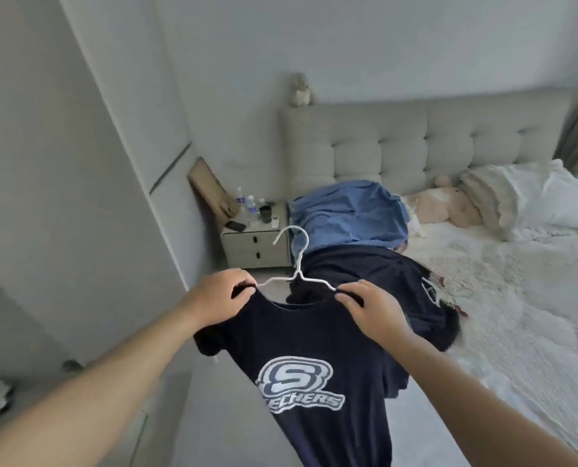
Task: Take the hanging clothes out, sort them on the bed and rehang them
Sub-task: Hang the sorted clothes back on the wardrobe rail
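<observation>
Both hands clamped on the navy T-shirt (301, 375): left hand (218, 294) and right hand (370, 306) pinching its shoulders over a white hanger (296, 261), held near, left of the bed (483, 298). Likely light, limp, prone to sliding; best gripped at shoulder seams or hook.

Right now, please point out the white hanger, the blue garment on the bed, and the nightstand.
white hanger (297, 261), head view, its neck.
blue garment (348, 214), head view, its middle.
nightstand (257, 246), head view, its drawer front.
</observation>
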